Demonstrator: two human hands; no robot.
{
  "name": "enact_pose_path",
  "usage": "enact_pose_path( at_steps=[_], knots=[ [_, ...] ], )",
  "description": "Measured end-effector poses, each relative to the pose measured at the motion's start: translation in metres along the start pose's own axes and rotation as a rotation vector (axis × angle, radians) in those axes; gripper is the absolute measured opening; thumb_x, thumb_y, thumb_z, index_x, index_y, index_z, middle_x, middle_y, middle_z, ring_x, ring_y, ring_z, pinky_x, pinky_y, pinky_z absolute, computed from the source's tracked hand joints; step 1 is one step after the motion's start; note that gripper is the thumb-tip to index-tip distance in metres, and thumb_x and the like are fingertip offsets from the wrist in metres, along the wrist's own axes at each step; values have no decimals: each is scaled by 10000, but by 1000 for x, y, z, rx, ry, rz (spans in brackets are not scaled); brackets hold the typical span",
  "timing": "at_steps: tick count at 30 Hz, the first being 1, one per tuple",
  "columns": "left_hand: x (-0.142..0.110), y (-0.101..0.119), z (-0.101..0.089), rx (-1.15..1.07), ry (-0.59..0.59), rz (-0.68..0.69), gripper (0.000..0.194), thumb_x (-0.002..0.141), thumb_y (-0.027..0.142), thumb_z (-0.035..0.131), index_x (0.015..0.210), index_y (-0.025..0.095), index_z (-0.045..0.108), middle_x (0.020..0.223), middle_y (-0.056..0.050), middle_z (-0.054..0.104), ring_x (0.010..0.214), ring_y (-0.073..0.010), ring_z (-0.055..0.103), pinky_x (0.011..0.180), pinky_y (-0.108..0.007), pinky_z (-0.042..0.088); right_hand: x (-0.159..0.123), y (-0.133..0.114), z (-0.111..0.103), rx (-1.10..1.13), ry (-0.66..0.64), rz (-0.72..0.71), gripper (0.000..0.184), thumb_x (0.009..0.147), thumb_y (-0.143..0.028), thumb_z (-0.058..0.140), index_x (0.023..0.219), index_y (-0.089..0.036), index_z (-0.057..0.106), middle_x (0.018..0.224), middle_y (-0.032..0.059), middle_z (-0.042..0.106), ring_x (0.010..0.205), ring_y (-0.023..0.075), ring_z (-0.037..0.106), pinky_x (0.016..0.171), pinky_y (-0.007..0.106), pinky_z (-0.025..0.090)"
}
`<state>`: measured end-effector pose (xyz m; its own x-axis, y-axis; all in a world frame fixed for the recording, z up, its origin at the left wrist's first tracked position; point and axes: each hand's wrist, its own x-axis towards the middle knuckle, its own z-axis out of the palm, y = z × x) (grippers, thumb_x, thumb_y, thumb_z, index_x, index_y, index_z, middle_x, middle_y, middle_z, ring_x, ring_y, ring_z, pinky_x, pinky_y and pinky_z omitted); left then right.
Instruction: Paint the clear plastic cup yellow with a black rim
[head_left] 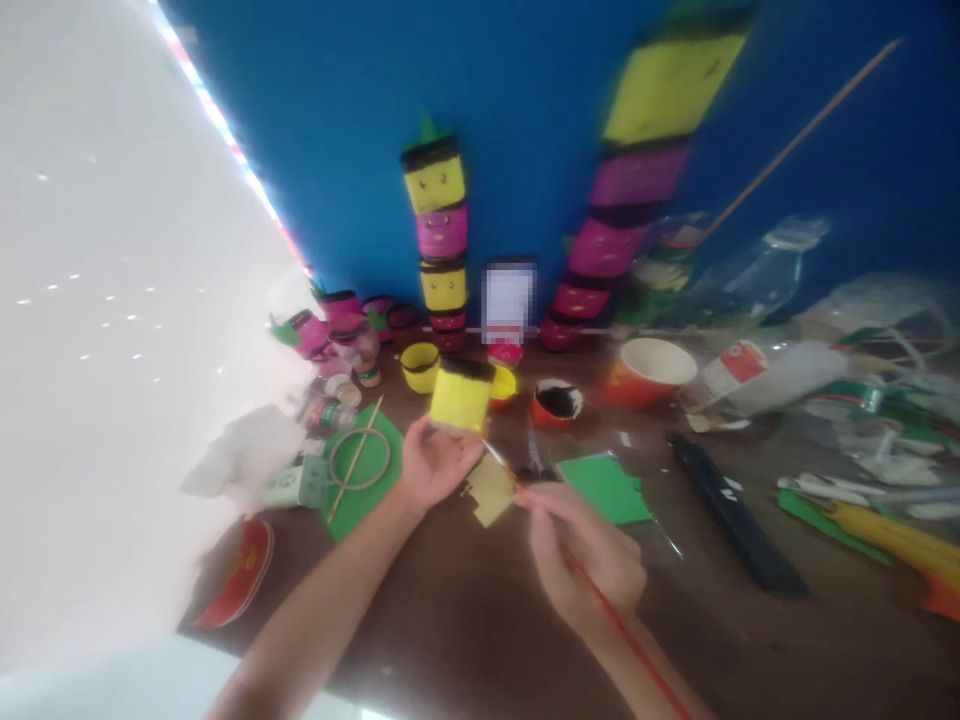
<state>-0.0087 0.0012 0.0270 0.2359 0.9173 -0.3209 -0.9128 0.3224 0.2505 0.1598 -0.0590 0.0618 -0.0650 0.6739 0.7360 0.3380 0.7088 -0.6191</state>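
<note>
My left hand (437,460) is closed around the lower part of a painted cup (460,398), yellow with a black band along its top. The fingers behind the cup are partly hidden. In my right hand (589,550) is a thin paintbrush (621,628) with a red handle, pinched near its front end. Its bristles reach up to the lower right edge of the cup; whether they touch it I cannot tell. Just behind the cup stands a small pot of yellow paint (504,384), partly covered. A pot of black paint (557,402) is to its right.
Stacks of painted cups (442,232) lean against the blue wall (525,120). Green sheets (604,487), a black cutter-like tool (731,515), a red paper cup (652,372) and plastic bottles (784,265) crowd the right. At left are a tape ring (388,458) and small jars (334,413).
</note>
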Motion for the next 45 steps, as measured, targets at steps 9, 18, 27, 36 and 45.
enact_pose_path(
  at_steps=[9, 18, 27, 36, 45],
  knots=[
    [0, 1, -2, 23, -59, -26, 439, 736, 361, 496, 1050, 57, 547, 876, -147, 652, 861, -213, 641, 805, -320, 511, -2, 0, 0, -3, 50, 15, 287, 709, -8, 555, 925, -190, 605, 778, 33, 659, 705, 145, 643, 684, 270, 539],
    [0, 1, -2, 21, -62, -20, 505, 748, 361, 486, 1152, 57, 504, 957, -153, 651, 904, -195, 630, 864, -314, 478, 1, 2, -2, 156, 78, 178, 162, 726, -85, 568, 777, -211, 656, 718, 25, 653, 679, 151, 628, 607, 258, 516],
    [-2, 2, -3, 51, -61, -60, 587, 740, 385, 490, 1229, 65, 437, 1052, -168, 643, 961, -206, 618, 923, -327, 427, 1, 23, -5, 589, 160, 674, 95, 691, -185, 605, 704, -203, 698, 662, 29, 650, 603, 141, 598, 566, 273, 473],
    [-1, 2, -4, 81, -91, -59, 577, 737, 388, 486, 1206, 54, 462, 1039, -175, 653, 962, -205, 621, 929, -321, 424, 0, 24, -1, 593, 204, 726, 86, 667, -172, 623, 688, -201, 701, 647, 27, 658, 604, 139, 606, 575, 269, 479],
    [-2, 2, -3, 103, -75, -65, 590, 727, 396, 502, 1206, 54, 465, 1037, -177, 653, 947, -203, 623, 925, -318, 429, -4, 26, -2, 540, 166, 707, 73, 678, -197, 625, 703, -189, 693, 662, 35, 653, 633, 151, 602, 584, 280, 475]
  ],
)
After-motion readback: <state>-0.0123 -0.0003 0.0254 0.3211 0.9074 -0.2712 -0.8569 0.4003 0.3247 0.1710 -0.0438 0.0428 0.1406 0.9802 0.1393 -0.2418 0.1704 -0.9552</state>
